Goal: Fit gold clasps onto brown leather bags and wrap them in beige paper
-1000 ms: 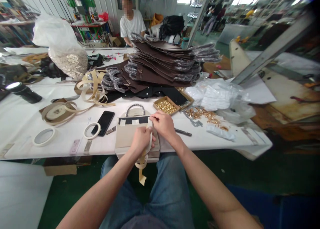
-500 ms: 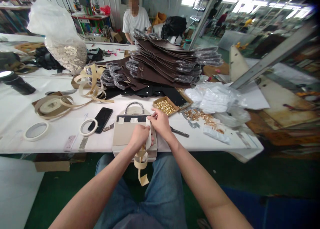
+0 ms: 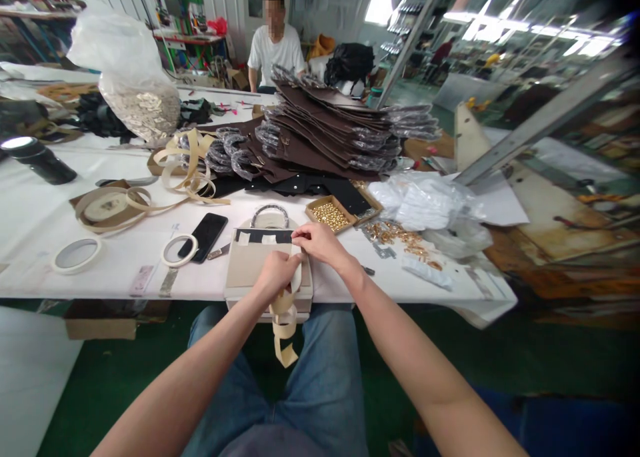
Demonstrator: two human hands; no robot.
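A beige panel point(image 3: 245, 270) with a black strip point(image 3: 256, 236) along its top lies at the table's front edge, and pale tape pieces sit on the strip. My left hand point(image 3: 279, 270) is closed on a light tape strip point(image 3: 297, 278) at the panel's right side. From under that hand a curled cream strip point(image 3: 285, 327) hangs past the edge between my knees. My right hand point(image 3: 317, 240) pinches at the panel's top right corner; what its fingertips hold is too small to make out. Behind the panel stands a wrapped round handle point(image 3: 270, 210).
Left are a phone point(image 3: 210, 234), two tape rolls point(image 3: 176, 250) and a black flask point(image 3: 43, 162). Behind lie stacked brown pieces point(image 3: 320, 124). A box of gold studs point(image 3: 330, 215), gold hardware point(image 3: 400, 234) and plastic bags point(image 3: 420, 194) are right. A person point(image 3: 276, 47) sits across the table.
My right hand has shifted slightly left and its wrist lies further right, over the dark tool. My left hand stays nearly in place. The view has shifted a little.
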